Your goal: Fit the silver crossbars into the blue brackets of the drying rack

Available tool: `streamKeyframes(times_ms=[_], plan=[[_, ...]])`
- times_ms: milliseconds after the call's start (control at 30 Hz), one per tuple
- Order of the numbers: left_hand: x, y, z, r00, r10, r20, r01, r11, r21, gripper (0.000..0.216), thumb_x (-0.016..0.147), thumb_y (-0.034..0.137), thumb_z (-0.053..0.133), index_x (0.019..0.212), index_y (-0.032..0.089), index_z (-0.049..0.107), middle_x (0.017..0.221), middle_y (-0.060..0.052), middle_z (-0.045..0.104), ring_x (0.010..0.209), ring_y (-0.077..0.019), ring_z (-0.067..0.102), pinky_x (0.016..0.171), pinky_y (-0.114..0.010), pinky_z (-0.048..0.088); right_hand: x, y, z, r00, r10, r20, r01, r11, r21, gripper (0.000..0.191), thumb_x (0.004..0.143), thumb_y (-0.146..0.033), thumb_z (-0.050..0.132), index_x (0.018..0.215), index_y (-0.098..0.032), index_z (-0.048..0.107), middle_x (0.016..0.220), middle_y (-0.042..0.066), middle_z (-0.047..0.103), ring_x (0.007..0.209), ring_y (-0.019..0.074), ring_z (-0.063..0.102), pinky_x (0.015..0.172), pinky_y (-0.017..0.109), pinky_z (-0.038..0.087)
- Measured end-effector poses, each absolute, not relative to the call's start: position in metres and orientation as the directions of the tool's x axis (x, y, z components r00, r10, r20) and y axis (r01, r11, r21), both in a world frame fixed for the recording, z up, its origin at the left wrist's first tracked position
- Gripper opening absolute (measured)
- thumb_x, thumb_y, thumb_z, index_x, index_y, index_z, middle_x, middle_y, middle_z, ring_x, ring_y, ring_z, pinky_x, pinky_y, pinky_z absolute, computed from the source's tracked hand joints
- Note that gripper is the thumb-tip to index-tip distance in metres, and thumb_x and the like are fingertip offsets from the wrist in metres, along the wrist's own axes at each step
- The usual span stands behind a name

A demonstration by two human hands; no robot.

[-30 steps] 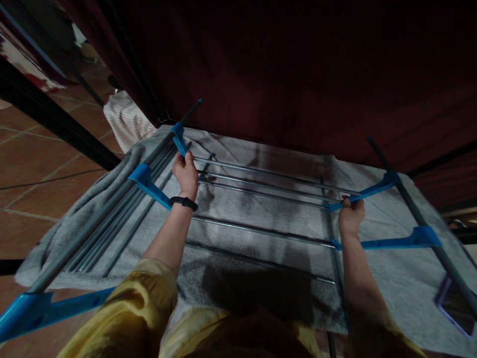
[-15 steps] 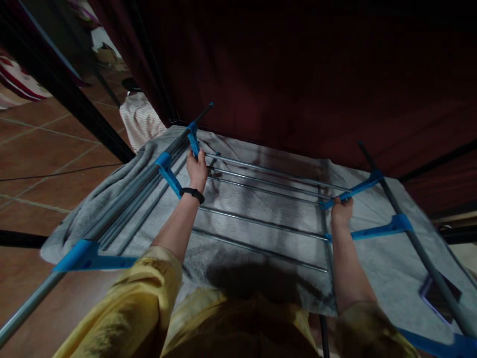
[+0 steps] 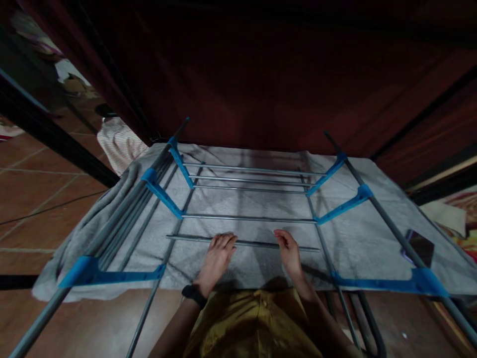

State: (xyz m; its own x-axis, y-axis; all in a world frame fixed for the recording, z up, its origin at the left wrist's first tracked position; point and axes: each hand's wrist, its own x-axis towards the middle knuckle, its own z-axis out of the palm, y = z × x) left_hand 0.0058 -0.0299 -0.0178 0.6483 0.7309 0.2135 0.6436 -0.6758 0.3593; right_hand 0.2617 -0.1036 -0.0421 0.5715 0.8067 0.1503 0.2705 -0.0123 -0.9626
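A rack of grey metal tubes and blue plastic brackets lies before me, like a clothes drying rack. Close to my body, a metal rod (image 3: 257, 244) rests across the two inner poles, its ends in no bracket. My left hand (image 3: 219, 257) is over this rod, palm down with fingers stretched out; whether they touch it is unclear. To its right, my right hand (image 3: 289, 252) is at the same rod, fingers loosely bent and apart. Farther off, several crossbars (image 3: 249, 218) join the left bracket (image 3: 164, 195) and right bracket (image 3: 341, 205).
The rack lies on a grey blanket (image 3: 268, 271) over a raised surface. A phone (image 3: 419, 247) is at the right under a tube. Dark red curtain (image 3: 238, 89) hangs behind. Tiled floor (image 3: 40, 199) and striped cloth (image 3: 121, 141) are at the left.
Both hands have left the blue brackets at the far crossbars and come back toward my body, to the near rod. My view has shifted, showing the rack more squarely.
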Motion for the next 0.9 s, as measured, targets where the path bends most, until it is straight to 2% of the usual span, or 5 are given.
streamKeyframes(times_ms=[133, 333, 500, 633, 900], plan=[[0.009, -0.023, -0.017, 0.656, 0.732, 0.187, 0.688, -0.681, 0.251, 0.041, 0.093, 0.005, 0.041, 0.121, 0.019, 0.067, 0.114, -0.009, 0.072, 0.105, -0.0255, 0.064, 0.099, -0.044, 0.048, 0.269, -0.111, -0.038, 0.608, 0.771, 0.19, 0.341, -0.037, -0.939, 0.025, 0.09, -0.039, 0.051, 0.099, -0.024, 0.068, 0.101, 0.008, 0.069, 0.094, 0.0238, 0.063, 0.088, 0.041, 0.049], [-0.003, -0.023, -0.005, 0.564, 0.755, 0.334, 0.706, -0.651, 0.279, 0.034, 0.096, 0.015, 0.041, 0.115, 0.022, 0.068, 0.102, -0.009, 0.073, 0.094, -0.0257, 0.066, 0.089, -0.041, 0.05, 0.317, -0.132, -0.025, 0.744, 0.538, 0.395, 0.563, -0.19, -0.804, 0.031, 0.089, -0.041, 0.05, 0.113, -0.026, 0.065, 0.12, 0.01, 0.062, 0.122, 0.0296, 0.051, 0.11, 0.053, 0.034], [-0.005, -0.023, 0.002, 0.54, 0.744, 0.394, 0.683, -0.661, 0.312, 0.032, 0.098, 0.019, 0.04, 0.114, 0.025, 0.068, 0.097, -0.007, 0.073, 0.089, -0.0266, 0.067, 0.083, -0.042, 0.05, 0.355, -0.129, -0.025, 0.935, 0.337, 0.11, 0.153, -0.106, -0.982, 0.045, 0.083, -0.053, 0.059, 0.119, -0.025, 0.058, 0.123, 0.008, 0.061, 0.113, 0.0254, 0.058, 0.105, 0.047, 0.044], [0.0, -0.029, 0.003, 0.529, 0.766, 0.365, 0.686, -0.639, 0.347, 0.032, 0.098, 0.019, 0.042, 0.114, 0.024, 0.069, 0.098, -0.008, 0.073, 0.089, -0.0267, 0.066, 0.083, -0.041, 0.05, 0.351, -0.122, -0.025, 0.843, 0.525, -0.113, -0.174, 0.067, -0.983, 0.055, 0.081, -0.061, 0.061, 0.12, -0.023, 0.056, 0.105, 0.005, 0.069, 0.081, 0.0185, 0.066, 0.079, 0.037, 0.057], [-0.005, -0.039, 0.015, 0.534, 0.813, 0.234, 0.745, -0.583, 0.324, 0.036, 0.095, 0.01, 0.043, 0.119, 0.023, 0.067, 0.101, -0.008, 0.071, 0.095, -0.0246, 0.065, 0.09, -0.04, 0.049, 0.351, -0.125, -0.024, 0.82, 0.553, -0.151, -0.276, 0.15, -0.949, 0.045, 0.073, -0.05, 0.076, 0.108, -0.026, 0.061, 0.082, -0.001, 0.069, 0.072, 0.0159, 0.068, 0.069, 0.03, 0.059]])
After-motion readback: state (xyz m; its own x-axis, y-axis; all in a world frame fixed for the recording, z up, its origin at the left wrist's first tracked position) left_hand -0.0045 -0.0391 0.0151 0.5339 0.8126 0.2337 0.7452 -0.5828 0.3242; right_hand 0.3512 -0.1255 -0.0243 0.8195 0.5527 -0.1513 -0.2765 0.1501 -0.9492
